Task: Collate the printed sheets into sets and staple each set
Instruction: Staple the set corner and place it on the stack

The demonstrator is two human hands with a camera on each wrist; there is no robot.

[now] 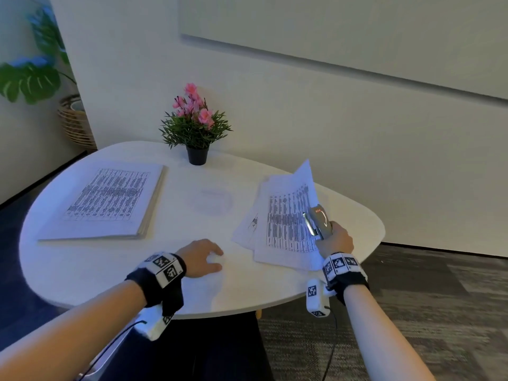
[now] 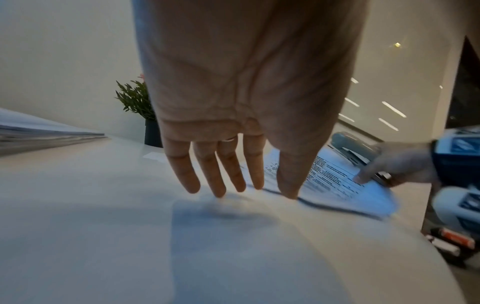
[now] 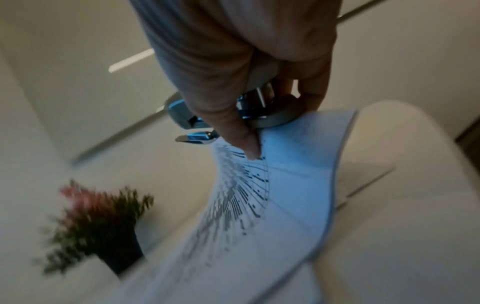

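A thick stack of printed sheets point(image 1: 110, 199) point(image 2: 39, 131) lies on the left of the white table point(image 1: 82, 270). On the right a loose pile of printed sets point(image 1: 247, 229) is fanned out. My right hand point(image 1: 336, 239) point(image 3: 280, 123) grips a grey and chrome stapler point(image 1: 319, 218) point(image 3: 182, 115) point(image 2: 350, 148). The same hand pinches the near right edge of the top set point(image 1: 291, 215) point(image 3: 285, 195) point(image 2: 337, 181) against the stapler's base, so that set curls up off the pile. My left hand point(image 1: 204, 258) point(image 2: 241, 192) holds nothing, its fingertips at the bare tabletop left of the pile.
A potted plant with pink flowers point(image 1: 196, 127) point(image 2: 135, 100) point(image 3: 103, 222) stands at the table's far edge by the wall. A faint clear flat item point(image 1: 211, 200) lies mid-table. The right pile sits close to the table's right edge, with carpet below. A wicker basket point(image 1: 75, 122) stands on the floor far left.
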